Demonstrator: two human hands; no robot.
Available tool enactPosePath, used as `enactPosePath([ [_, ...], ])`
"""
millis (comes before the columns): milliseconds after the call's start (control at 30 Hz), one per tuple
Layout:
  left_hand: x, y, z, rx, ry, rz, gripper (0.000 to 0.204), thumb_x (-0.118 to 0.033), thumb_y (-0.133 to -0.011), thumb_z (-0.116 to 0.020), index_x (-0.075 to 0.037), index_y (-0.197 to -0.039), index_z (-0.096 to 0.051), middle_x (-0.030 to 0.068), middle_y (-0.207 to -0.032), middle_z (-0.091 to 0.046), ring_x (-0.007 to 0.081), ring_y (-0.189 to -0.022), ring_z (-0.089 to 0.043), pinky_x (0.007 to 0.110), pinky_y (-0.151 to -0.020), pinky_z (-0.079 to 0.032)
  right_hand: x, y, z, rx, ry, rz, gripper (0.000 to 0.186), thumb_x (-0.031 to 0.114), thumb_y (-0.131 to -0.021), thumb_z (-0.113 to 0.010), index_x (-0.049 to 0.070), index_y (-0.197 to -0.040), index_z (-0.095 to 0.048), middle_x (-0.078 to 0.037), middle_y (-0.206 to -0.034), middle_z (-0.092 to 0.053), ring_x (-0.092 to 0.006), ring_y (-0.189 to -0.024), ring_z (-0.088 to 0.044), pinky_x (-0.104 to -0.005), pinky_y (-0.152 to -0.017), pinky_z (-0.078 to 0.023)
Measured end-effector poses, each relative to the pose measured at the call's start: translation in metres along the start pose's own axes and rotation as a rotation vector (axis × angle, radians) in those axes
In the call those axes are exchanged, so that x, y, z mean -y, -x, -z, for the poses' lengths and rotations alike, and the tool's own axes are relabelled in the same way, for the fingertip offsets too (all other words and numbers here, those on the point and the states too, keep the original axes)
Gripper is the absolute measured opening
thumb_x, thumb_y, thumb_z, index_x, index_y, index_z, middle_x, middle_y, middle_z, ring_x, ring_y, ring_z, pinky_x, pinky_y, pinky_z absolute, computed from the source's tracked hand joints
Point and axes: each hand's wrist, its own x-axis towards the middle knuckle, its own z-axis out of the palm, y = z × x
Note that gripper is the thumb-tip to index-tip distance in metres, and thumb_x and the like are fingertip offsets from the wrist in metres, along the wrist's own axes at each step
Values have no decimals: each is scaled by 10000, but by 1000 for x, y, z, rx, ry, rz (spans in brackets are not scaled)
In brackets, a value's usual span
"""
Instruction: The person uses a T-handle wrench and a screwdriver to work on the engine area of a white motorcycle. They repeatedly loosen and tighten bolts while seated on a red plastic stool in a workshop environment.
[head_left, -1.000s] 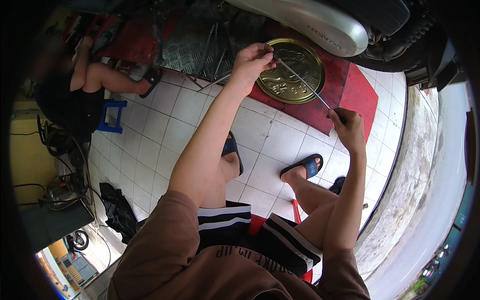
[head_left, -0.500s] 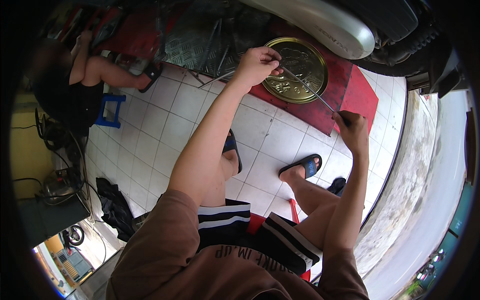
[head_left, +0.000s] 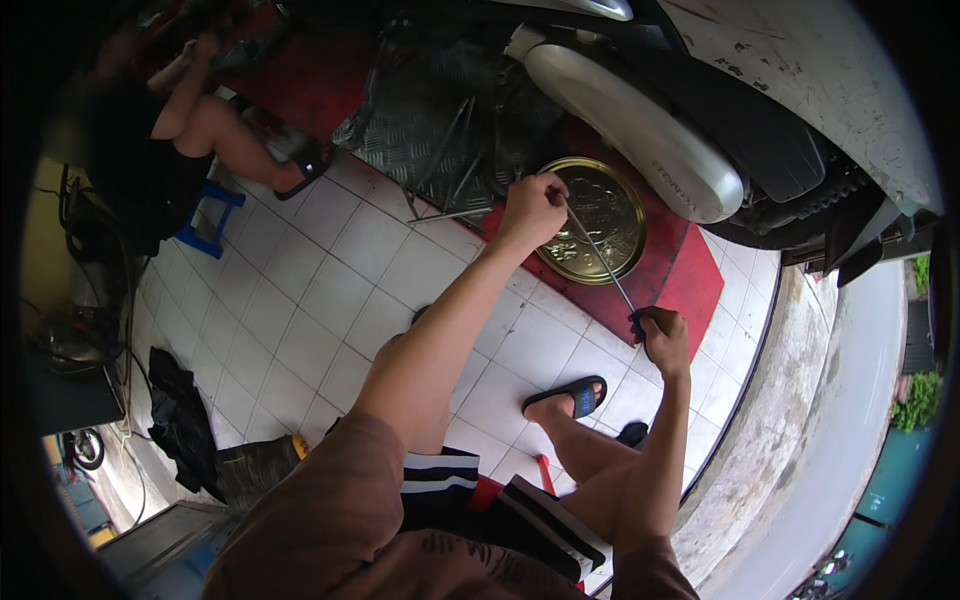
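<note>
A long thin metal rod (head_left: 603,256) runs slantwise between my two hands, above a round gold-coloured embossed tray (head_left: 620,190). My left hand (head_left: 537,208) is closed in a pinch on its far end, over the tray's left side. My right hand (head_left: 662,338) is wrapped round its near end, where a dark blue part, perhaps a handle, shows beside the fingers. The tray lies on a red metal platform (head_left: 690,270), under the side of a motorbike with a silver cover (head_left: 640,130). What lies inside my left fingertips is too small to make out.
Another person (head_left: 130,170) sits at the far left, near a blue stool (head_left: 212,218). A dark tread plate (head_left: 400,150) with metal stands adjoins the red platform. A black cloth (head_left: 180,410) lies on the white tiled floor (head_left: 330,290). My sandalled foot (head_left: 570,400) rests below the platform.
The view has shifted, so the tray and platform sit lower in the picture and more of the motorbike shows. Both hands still hold the rod, which now slants more steeply.
</note>
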Motion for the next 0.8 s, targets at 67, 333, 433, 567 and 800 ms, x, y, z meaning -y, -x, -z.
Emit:
enactPosePath([
  [67, 2, -2, -1, -118, -100, -154, 69, 0, -840, -575, 3, -889, -624, 140, -759, -664, 176, -675, -680, 303, -595, -545, 6, 1, -4, 88, -87, -6, 211, 35, -828, -508, -71, -905, -674, -114, -682, -647, -155, -615, -616, -306, -584, -485],
  [333, -20, 0, -2, -453, -134, -261, 219, -35, -784, -635, -21, -994, -577, 168, -913, -584, 295, -753, -642, 401, -667, -527, 43, 7, -47, 315, -399, -4, 279, 109, -874, -556, -57, -1096, -582, -70, -856, -629, -135, -789, -582, -259, -690, -437],
  [433, -27, 3, -7, -477, -132, -256, 304, -58, -794, -625, -37, -1086, -540, 185, -950, -578, 341, -798, -641, 430, -696, -528, 35, 5, -64, 310, -438, 7, 233, 40, -889, -560, -57, -1101, -565, -74, -870, -635, -141, -828, -602, -264, -722, -464],
  [567, -32, 9, -7, -320, -85, -199, 424, -61, -802, -605, -48, -1207, -480, 204, -940, -604, 361, -830, -639, 451, -721, -525, 37, 8, -93, 242, -522, -4, 278, 30, -878, -572, -60, -1138, -535, -105, -961, -612, -178, -882, -606, -300, -805, -470],
  [800, -48, 16, -22, -338, 105, -392, 546, -17, -800, -573, -46, -1324, -422, 197, -758, -619, 354, -726, -644, 452, -695, -534, 54, 17, -104, 41, -352, 152, 341, 85, -912, -590, -89, -1193, -506, -109, -1050, -607, -167, -986, -576, -307, -871, -451],
])
